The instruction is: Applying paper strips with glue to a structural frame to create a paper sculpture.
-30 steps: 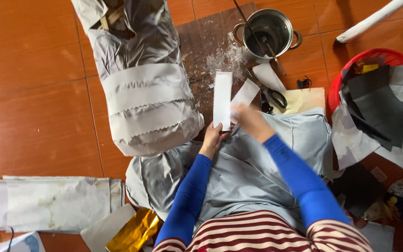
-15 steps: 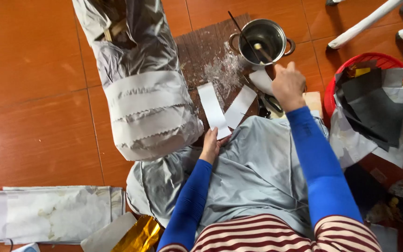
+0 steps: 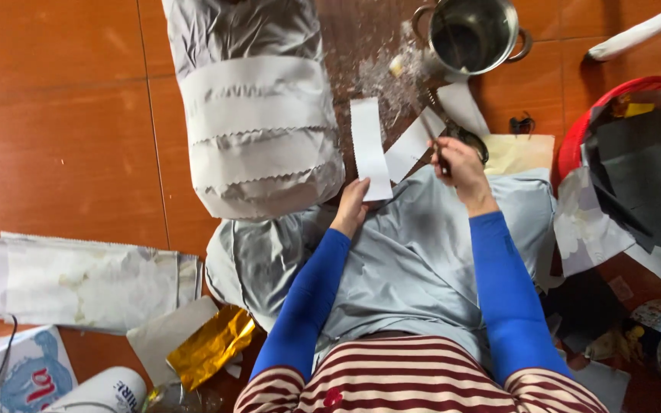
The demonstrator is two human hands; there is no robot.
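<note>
Seated on a tiled floor, a person's left hand holds up a white strip while the right hand grips scissors beside a steel pot.

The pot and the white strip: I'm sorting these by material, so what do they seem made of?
The pot looks like stainless steel: a shiny, reflective grey wall with looped side handles. The white strip in the left hand looks like matte paper or thin card, flat and straight-edged; which of the two is unclear.
</note>
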